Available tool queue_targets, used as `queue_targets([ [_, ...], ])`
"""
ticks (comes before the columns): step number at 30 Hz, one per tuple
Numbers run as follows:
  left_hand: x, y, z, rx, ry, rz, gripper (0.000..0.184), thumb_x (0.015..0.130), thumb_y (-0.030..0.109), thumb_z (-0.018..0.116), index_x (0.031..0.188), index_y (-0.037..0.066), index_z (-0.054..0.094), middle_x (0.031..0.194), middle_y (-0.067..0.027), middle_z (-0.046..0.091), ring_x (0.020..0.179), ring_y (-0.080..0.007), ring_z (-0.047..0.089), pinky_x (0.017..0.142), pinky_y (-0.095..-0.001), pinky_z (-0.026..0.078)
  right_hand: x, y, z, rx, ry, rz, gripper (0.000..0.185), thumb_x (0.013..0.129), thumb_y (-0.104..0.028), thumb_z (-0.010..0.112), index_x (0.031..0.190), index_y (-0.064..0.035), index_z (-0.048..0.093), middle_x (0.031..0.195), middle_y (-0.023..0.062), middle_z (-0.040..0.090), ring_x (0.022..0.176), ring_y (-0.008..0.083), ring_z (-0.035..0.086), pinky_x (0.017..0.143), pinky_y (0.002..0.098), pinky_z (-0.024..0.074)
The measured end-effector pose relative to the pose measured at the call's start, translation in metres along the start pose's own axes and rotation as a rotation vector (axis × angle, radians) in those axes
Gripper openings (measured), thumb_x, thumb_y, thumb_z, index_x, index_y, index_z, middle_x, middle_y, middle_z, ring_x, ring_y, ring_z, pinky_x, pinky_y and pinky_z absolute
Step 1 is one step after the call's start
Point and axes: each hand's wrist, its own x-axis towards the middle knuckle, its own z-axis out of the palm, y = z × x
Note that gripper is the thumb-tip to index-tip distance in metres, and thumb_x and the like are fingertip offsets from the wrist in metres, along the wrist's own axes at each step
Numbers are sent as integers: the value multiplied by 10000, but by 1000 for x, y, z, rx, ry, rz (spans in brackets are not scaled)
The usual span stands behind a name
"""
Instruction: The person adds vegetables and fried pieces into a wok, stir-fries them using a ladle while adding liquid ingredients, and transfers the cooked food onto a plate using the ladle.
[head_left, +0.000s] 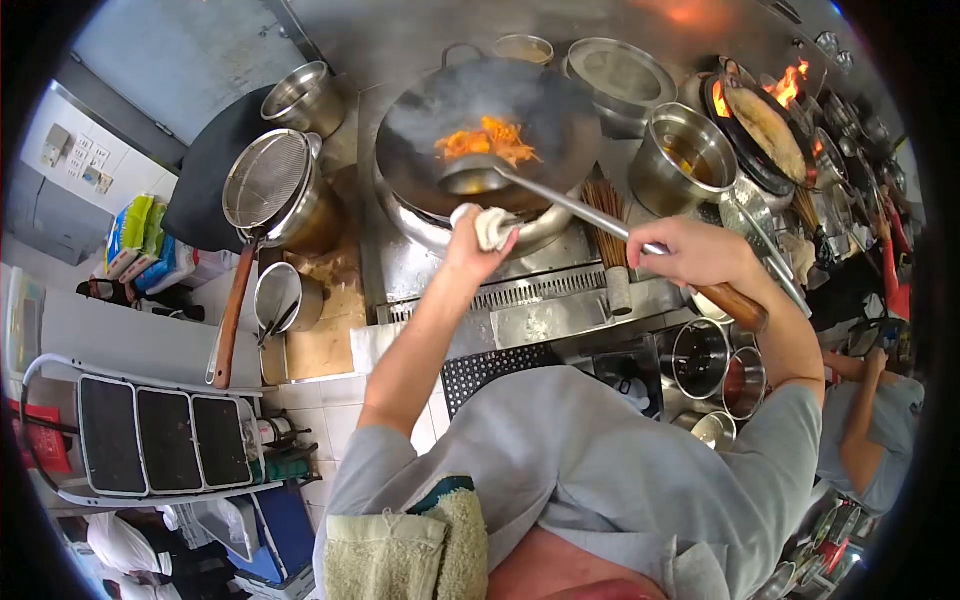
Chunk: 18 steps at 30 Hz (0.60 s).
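Note:
Shredded orange food (490, 142) lies in a large dark wok (415, 150), with smoke or steam above it. My left hand (478, 245) is closed around a folded white cloth (495, 229) at the wok's near edge; the cloth hides what part of the wok it grips. My right hand (695, 252) is wrapped around the long handle of a ladle (590, 213), whose wooden end points toward me. The ladle's bowl is inside the wok, just on the near side of the orange food.
A bamboo brush (606, 240) stands right of the wok, near a steel pot of liquid (650, 165). Flames rise around another wok (727, 130) at far right. A mesh strainer (268, 180) rests on a pot at left. A co-worker (870, 430) stands at right.

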Motion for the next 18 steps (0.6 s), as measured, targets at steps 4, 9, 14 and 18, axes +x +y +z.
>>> queue_targets([
  [4,-64,-26,9,90,-138,-62,219,955,267,403,1004,77,501,939,-79,606,796,-224,602,582,-369,527,-1,-3,-13,-77,-43,23,93,884,-158,528,901,-72,559,626,25,496,488,107,529,456,279,424],
  [9,-16,-7,-4,53,-115,-6,246,949,305,413,939,98,544,925,-69,622,781,-234,598,594,-302,489,67,25,-3,-192,68,-116,94,840,-130,518,879,-56,562,679,120,570,574,239,590,551,364,456],
  [14,-39,-83,-40,136,-64,1,173,903,159,431,1052,94,492,923,-83,601,765,-225,619,543,-361,514,92,39,40,-320,482,-290,99,815,-58,480,858,-49,569,752,198,590,749,371,587,653,454,453],
  [18,-79,-65,-15,113,-31,32,171,925,199,413,1046,134,514,896,-58,623,779,-193,612,505,-318,483,40,28,77,-96,492,-331,89,839,-84,506,885,-51,575,755,187,589,781,363,586,679,444,463],
])
